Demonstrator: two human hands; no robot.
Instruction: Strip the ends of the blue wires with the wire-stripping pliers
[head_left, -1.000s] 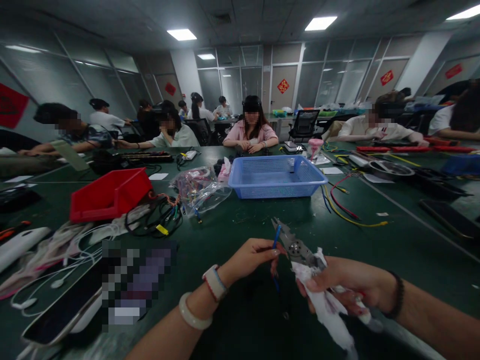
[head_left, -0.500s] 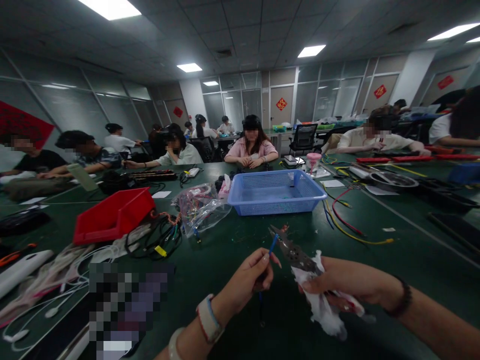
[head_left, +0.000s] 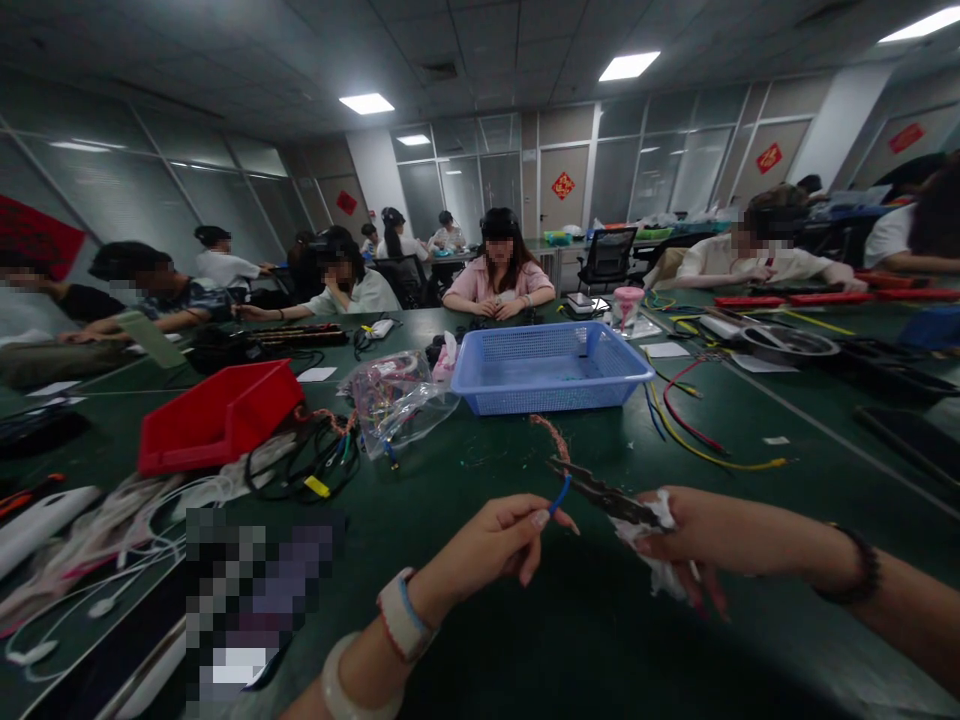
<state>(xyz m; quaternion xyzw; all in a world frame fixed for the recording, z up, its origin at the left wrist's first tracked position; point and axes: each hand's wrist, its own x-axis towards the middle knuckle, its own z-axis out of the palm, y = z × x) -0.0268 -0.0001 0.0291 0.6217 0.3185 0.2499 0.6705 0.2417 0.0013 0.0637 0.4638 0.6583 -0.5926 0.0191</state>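
Note:
My left hand pinches a short blue wire between thumb and fingers. Its far end meets the jaws of a dark metal wire stripper; whether they grip it I cannot tell. My right hand is closed on the stripper's handles, which are wrapped in crumpled white tissue. Just beyond the jaws, a twisted copper strand runs over the green table; the jaws hide whether it joins the wire.
A blue mesh basket stands ahead, with a clear plastic bag of wires beside it. To the left are a red bin and tangled white earphone cords. Loose coloured wires lie right. Several people sit around.
The stripper has tilted flatter, and my right hand has shifted slightly right and up. The blue wire's tip has moved right. More of the copper strand shows beyond the jaws.

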